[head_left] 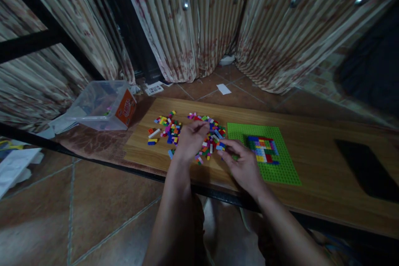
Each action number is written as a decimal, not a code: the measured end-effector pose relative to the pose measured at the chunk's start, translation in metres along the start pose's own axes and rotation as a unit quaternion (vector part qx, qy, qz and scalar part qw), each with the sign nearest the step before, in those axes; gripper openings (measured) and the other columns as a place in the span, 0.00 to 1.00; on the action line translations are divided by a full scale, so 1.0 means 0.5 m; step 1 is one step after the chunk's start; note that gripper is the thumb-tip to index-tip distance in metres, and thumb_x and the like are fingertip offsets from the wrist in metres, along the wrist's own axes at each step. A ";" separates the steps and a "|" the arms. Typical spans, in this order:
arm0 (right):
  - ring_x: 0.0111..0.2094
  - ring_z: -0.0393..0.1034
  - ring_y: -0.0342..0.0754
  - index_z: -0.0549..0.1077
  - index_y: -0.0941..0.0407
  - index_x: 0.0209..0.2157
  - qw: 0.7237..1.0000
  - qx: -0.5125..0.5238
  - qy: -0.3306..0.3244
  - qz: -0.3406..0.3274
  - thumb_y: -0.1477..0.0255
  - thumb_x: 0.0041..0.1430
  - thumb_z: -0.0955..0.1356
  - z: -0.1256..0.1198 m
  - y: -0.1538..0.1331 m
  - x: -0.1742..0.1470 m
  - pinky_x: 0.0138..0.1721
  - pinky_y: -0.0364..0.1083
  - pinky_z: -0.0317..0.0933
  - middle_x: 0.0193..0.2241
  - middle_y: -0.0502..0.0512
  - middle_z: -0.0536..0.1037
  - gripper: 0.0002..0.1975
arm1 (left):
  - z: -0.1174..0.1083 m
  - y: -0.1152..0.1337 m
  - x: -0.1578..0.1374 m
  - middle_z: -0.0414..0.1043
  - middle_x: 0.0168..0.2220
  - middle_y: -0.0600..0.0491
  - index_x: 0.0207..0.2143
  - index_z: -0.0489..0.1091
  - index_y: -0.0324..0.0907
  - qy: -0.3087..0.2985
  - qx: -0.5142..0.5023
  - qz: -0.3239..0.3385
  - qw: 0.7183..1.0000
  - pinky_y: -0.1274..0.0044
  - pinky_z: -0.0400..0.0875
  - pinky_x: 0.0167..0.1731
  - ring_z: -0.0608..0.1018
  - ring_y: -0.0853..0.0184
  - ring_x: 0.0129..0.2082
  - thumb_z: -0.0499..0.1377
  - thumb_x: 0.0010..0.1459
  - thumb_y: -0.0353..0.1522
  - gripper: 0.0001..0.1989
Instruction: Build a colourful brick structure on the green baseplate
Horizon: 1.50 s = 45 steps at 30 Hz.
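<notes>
My left hand (190,141) is over a pile of loose toy bricks (168,129), its fingers curled together. What those fingers pinch, if anything, I cannot make out. At the right side of the pile, my right hand (245,163) has thumb and fingers closed on a few small toy bricks (220,146), blue and orange among them. Just right of that hand lies a green studded baseplate (282,174). Built on it is a block of coloured bricks (262,149) in blue, red, white and yellow.
The wooden board (314,149) carries a dark flat device (364,168) at its right. Left of the board stands a clear plastic box (99,104) with an orange label and a few bricks inside. Striped curtains (187,29) hang behind. A white paper (223,89) lies on the tiled floor.
</notes>
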State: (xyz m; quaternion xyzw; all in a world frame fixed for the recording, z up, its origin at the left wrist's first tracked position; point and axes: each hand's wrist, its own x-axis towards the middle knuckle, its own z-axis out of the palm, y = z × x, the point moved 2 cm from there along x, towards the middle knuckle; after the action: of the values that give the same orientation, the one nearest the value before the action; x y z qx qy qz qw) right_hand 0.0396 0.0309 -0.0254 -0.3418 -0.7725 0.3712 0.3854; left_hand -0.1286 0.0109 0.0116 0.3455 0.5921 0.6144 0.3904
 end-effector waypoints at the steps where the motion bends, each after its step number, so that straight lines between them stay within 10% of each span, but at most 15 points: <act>1: 0.37 0.73 0.46 0.74 0.52 0.47 1.000 0.009 0.007 0.006 0.67 0.60 0.68 -0.001 0.002 0.001 0.39 0.47 0.68 0.40 0.53 0.78 0.13 | 0.005 -0.006 -0.003 0.72 0.24 0.55 0.30 0.76 0.39 -0.046 0.027 -0.012 0.999 0.81 0.64 0.25 0.70 0.73 0.23 0.62 0.52 0.35 0.08; 5: 0.36 0.73 0.47 0.73 0.53 0.47 0.999 -0.002 0.021 0.025 0.67 0.59 0.68 -0.004 0.006 0.002 0.39 0.48 0.68 0.37 0.53 0.78 0.14 | 0.016 -0.025 -0.005 0.71 0.22 0.56 0.29 0.75 0.40 -0.127 0.081 -0.024 0.988 0.80 0.63 0.24 0.69 0.72 0.22 0.60 0.54 0.38 0.10; 12: 0.43 0.71 0.54 0.75 0.53 0.41 0.977 -0.197 -0.068 -0.036 0.73 0.57 0.69 0.002 -0.001 -0.003 0.45 0.53 0.66 0.40 0.55 0.78 0.10 | -0.022 -0.016 0.019 0.72 0.23 0.56 0.30 0.77 0.39 0.108 0.085 0.067 0.988 0.80 0.64 0.27 0.71 0.71 0.24 0.59 0.52 0.32 0.07; 22: 0.45 0.69 0.53 0.76 0.53 0.42 0.969 -0.232 -0.022 -0.078 0.74 0.60 0.65 0.027 -0.011 -0.013 0.48 0.53 0.66 0.44 0.57 0.75 0.10 | -0.037 0.019 0.008 0.74 0.25 0.55 0.30 0.75 0.39 0.242 -0.117 0.099 0.958 0.82 0.66 0.25 0.74 0.74 0.24 0.61 0.48 0.30 0.05; 45: 0.43 0.64 0.54 0.80 0.52 0.38 0.956 -0.266 -0.080 -0.095 0.75 0.60 0.65 0.129 -0.025 0.057 0.44 0.54 0.63 0.41 0.58 0.73 0.11 | -0.077 0.028 0.004 0.72 0.26 0.56 0.32 0.75 0.39 0.309 -0.199 0.127 0.921 0.82 0.62 0.24 0.68 0.78 0.21 0.61 0.50 0.31 0.06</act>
State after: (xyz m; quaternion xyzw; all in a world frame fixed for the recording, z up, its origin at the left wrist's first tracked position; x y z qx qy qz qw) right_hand -0.0316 0.0279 -0.0328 -0.3261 -0.9005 0.1405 0.2509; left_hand -0.1648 -0.0051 0.0234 0.1263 0.5000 0.8402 0.1678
